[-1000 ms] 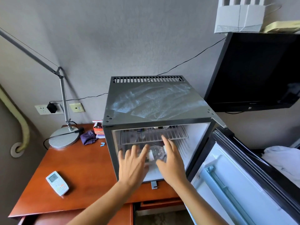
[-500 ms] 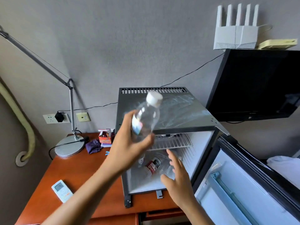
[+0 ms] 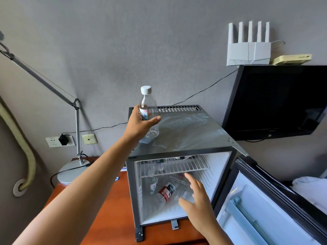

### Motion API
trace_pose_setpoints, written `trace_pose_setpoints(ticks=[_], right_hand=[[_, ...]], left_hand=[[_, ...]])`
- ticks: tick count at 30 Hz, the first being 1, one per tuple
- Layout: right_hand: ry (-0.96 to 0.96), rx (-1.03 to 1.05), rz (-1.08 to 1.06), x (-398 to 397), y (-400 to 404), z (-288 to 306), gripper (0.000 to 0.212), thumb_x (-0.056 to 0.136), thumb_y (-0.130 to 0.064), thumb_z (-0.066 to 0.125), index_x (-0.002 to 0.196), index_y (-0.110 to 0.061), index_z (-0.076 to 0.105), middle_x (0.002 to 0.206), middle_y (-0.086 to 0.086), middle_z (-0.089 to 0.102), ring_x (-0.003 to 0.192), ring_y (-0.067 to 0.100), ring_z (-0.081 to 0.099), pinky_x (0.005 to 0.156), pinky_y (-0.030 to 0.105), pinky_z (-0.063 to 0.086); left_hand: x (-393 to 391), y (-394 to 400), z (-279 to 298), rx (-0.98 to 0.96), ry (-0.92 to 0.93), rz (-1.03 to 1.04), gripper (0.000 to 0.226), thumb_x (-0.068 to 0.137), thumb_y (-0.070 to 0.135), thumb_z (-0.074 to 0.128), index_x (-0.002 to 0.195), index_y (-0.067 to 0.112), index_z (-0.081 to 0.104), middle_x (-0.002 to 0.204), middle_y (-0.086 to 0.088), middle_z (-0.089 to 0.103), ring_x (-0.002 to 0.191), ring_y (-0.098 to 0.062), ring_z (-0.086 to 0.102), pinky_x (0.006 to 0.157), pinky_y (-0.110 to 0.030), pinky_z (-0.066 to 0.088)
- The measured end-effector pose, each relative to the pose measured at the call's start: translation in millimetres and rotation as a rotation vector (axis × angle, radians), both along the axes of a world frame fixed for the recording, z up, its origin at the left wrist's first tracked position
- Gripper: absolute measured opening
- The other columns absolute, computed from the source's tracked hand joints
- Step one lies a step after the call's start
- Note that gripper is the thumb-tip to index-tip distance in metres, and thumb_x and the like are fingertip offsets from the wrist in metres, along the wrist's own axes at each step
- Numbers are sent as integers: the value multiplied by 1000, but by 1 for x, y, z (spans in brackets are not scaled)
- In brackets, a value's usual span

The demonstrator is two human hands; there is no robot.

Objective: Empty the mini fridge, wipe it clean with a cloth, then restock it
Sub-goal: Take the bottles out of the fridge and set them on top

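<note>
The mini fridge [image 3: 187, 137] stands on a wooden desk [image 3: 106, 214] with its door [image 3: 265, 209] swung open to the right. My left hand [image 3: 139, 124] grips a clear water bottle [image 3: 148, 110] with a white cap, upright, its base on or just above the fridge's top at the left. My right hand [image 3: 196, 200] is open, fingers spread, at the fridge's lower compartment. On the fridge floor lies a red-labelled bottle [image 3: 166, 191], with other clear bottles [image 3: 154, 186] beside it. A wire shelf [image 3: 173, 167] above carries more bottles, partly hidden.
A desk lamp [image 3: 74, 170] stands left of the fridge, its arm reaching up to the left. A black screen [image 3: 276, 99] hangs on the wall to the right, with a white router [image 3: 247, 52] on top. Wall sockets [image 3: 60, 140] sit behind the lamp.
My left hand has lifted a water bottle out of the fridge and carried it up to the fridge's top. My right hand stays by the lower compartment. The view has tilted upward.
</note>
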State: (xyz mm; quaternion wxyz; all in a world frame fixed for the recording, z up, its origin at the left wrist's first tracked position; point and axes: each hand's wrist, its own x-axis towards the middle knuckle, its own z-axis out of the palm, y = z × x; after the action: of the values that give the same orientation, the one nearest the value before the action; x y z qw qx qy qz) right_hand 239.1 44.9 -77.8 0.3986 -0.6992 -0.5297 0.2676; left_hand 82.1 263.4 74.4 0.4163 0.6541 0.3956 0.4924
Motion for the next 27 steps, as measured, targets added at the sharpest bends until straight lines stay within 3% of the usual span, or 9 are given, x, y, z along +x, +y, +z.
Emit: trace_pose_setpoints(ticks=[6, 11, 12, 14, 16, 18, 21, 23, 27], right_hand=[[-16, -61, -22, 12, 1, -13, 70, 93, -19, 61, 152, -41, 33, 153, -18, 33, 126, -4, 41, 91, 15, 37], [-72, -99, -7, 8, 28, -22, 54, 92, -21, 65, 143, -31, 48, 143, -15, 41, 134, 5, 43, 96, 19, 33], [-83, -104, -7, 7, 34, -24, 54, 92, -21, 66, 142, -31, 49, 142, -15, 42, 132, 4, 43, 96, 18, 34], [-137, -106, 5, 4, 49, -27, 54, 90, -22, 66, 142, -29, 50, 141, -15, 42, 129, 4, 44, 95, 19, 36], [-199, -98, 28, 1, 66, -29, 55, 89, -23, 65, 142, -28, 50, 142, -11, 43, 130, 10, 47, 93, 20, 38], [-253, -114, 60, -3, 85, -29, 56, 89, -24, 65, 143, -25, 50, 144, -7, 42, 134, 16, 45, 97, 24, 40], [-418, -60, 30, -5, 118, -27, 64, 85, -25, 67, 145, -17, 49, 150, 6, 45, 140, 30, 40, 116, 42, 37], [-585, -24, 24, -6, 143, -25, 67, 82, -27, 67, 145, -12, 51, 149, 14, 53, 139, 38, 42, 120, 46, 30], [-740, -311, 63, -12, 183, -24, 49, 99, -35, 54, 145, -20, 50, 153, 10, 49, 145, 34, 37, 121, 47, 19]], left_hand=[[3, 5, -4, 22, 79, 13, 52, 79, 29, 87, 118, 18, 54, 103, -3, 69, 95, -19, 69, 92, -42, 58], [2, 5, -5, 33, 157, 35, 60, 79, 36, 86, 124, 16, 53, 101, 3, 67, 89, -8, 66, 89, -35, 58], [0, 4, -4, 12, 171, 13, 72, 76, 40, 87, 132, 14, 49, 109, 0, 67, 94, -7, 66, 92, -36, 58], [-6, 0, -5, -55, 162, -32, 114, 68, 53, 90, 154, 17, 25, 142, -9, 56, 121, -16, 62, 107, -43, 51], [-14, -14, -5, -17, 220, 34, 126, 68, 69, 80, 161, 29, 4, 163, -9, 32, 146, -21, 40, 119, -46, 37], [-26, -44, -11, 148, 293, 215, 105, 80, 69, 64, 160, 26, 12, 160, -5, 37, 145, -18, 39, 118, -42, 36], [-48, -107, -34, 388, 244, 491, 57, 87, 44, 58, 138, 22, 46, 117, 5, 62, 106, -19, 62, 90, -43, 52], [-62, -142, -62, 461, 307, 505, 42, 85, 34, 56, 123, 16, 57, 104, 5, 63, 93, -21, 63, 82, -42, 50], [-79, -177, -122, 451, 585, 349, 41, 80, 33, 59, 117, 15, 64, 109, 3, 66, 97, -23, 65, 81, -43, 51]])
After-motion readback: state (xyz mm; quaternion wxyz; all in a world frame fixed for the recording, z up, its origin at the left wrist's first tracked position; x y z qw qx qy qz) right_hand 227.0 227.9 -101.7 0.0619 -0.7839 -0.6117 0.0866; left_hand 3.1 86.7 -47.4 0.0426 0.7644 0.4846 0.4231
